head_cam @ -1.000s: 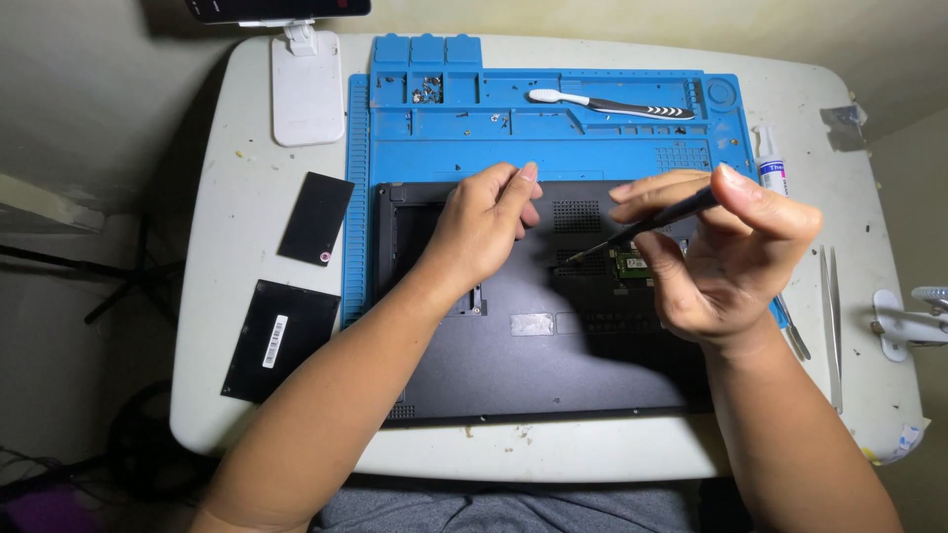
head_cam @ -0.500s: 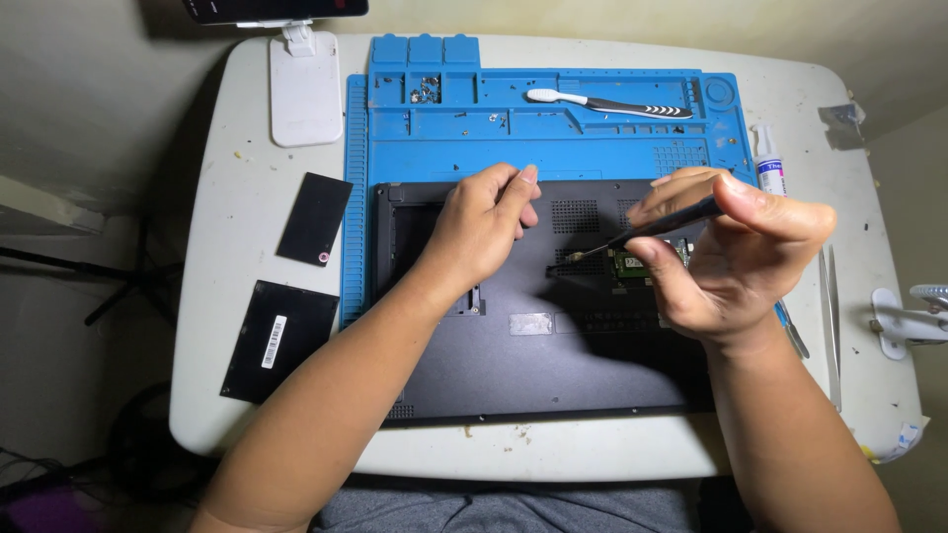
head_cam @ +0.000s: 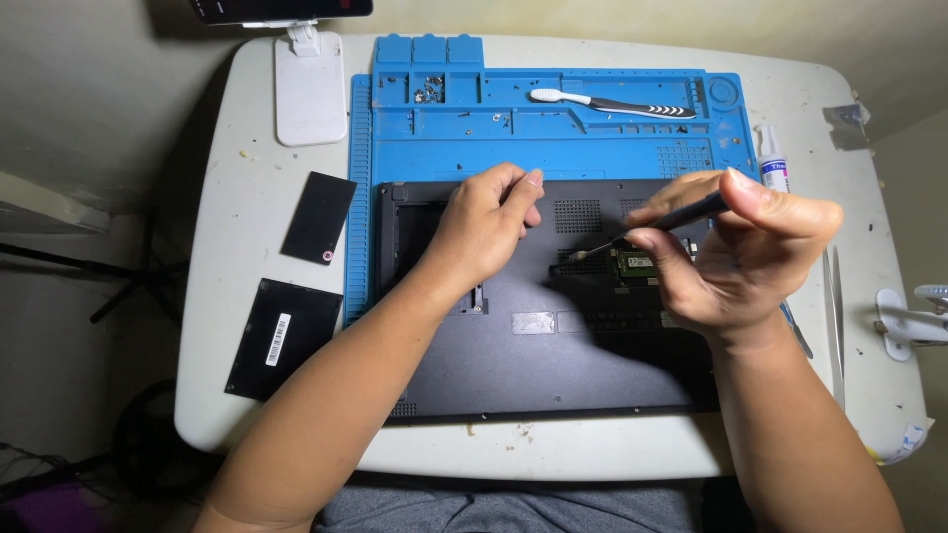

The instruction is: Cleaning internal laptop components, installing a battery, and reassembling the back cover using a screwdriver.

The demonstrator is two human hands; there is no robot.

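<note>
Your right hand (head_cam: 736,252) pinches the black tool (head_cam: 652,223), tip pointing to eight o'clock, just beside the green module (head_cam: 635,263) in the laptop's (head_cam: 553,345) open bay (left hand (head_cam: 484,227) rests loosely curled, holding nothing, at nine o'clock).

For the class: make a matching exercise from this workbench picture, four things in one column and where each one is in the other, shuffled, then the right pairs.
1. toothbrush
2. screwdriver
3. left hand
4. white stand

A. resting on the upturned laptop
B. on the bare table, left of the blue mat
C. pinched in the right hand
D. lying in the mat's top tray

Pairs: 1-D, 2-C, 3-A, 4-B
</note>
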